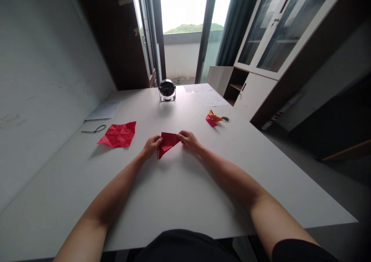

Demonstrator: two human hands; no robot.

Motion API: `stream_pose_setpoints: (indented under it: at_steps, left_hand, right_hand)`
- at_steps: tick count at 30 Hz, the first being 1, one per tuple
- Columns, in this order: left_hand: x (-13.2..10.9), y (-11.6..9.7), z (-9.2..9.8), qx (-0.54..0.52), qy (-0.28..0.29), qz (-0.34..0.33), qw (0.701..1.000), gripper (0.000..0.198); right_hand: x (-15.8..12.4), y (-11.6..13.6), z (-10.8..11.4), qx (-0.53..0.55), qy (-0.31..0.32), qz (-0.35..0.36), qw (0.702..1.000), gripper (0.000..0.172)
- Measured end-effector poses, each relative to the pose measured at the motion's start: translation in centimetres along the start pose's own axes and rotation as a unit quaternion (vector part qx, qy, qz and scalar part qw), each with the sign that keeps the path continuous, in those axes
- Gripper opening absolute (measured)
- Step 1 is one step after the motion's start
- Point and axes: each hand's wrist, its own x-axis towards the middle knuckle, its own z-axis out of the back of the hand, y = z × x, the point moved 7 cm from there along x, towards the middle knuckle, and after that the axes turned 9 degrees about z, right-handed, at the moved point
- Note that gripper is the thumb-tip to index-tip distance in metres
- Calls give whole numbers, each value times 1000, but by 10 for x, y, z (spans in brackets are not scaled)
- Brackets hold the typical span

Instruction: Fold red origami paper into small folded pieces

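A folded piece of red paper [169, 141] is held up between both hands, just over the white table [185, 200]. My left hand [152, 146] pinches its left side, thumb on the near face. At the paper's upper right corner, my right hand [188, 138] grips with thumb and fingers closed. The paper narrows to a point at its lower left. Left of my hands lies a creased, opened-out sheet of red paper [119, 135]. Farther right sit folded paper pieces, one orange [214, 117] and one red [211, 121].
A small round black-and-silver device on a stand [167, 90] stands at the table's back. A black cable tie loop [98, 129] and white papers [103, 110] lie at the left. More white sheets [213, 98] are at the back right, near a cable hole [225, 119].
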Motion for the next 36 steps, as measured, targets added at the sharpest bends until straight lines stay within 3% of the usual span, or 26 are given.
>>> stream_pose_setpoints:
  at_steps: [12,22,25,32,36]
  left_hand:
    - [0,3,-4,-41,26,43,998,41]
    - [-4,-3,-3,-63,26,41,997,39]
    - [-4,-4,-4,-100,38,48,993,46]
    - [-1,-4,2,-156,11,67,985,81]
    - [-2,-3,4,-165,4,74,984,70]
  right_hand:
    - [2,-3,5,39,-35,-3,999,36]
    - [2,0,1,91,-8,0,996,32]
    - [2,2,2,113,-10,-8,994,34]
    - [3,1,2,112,-15,-14,993,36]
    - [2,7,1,99,-10,10,995,35]
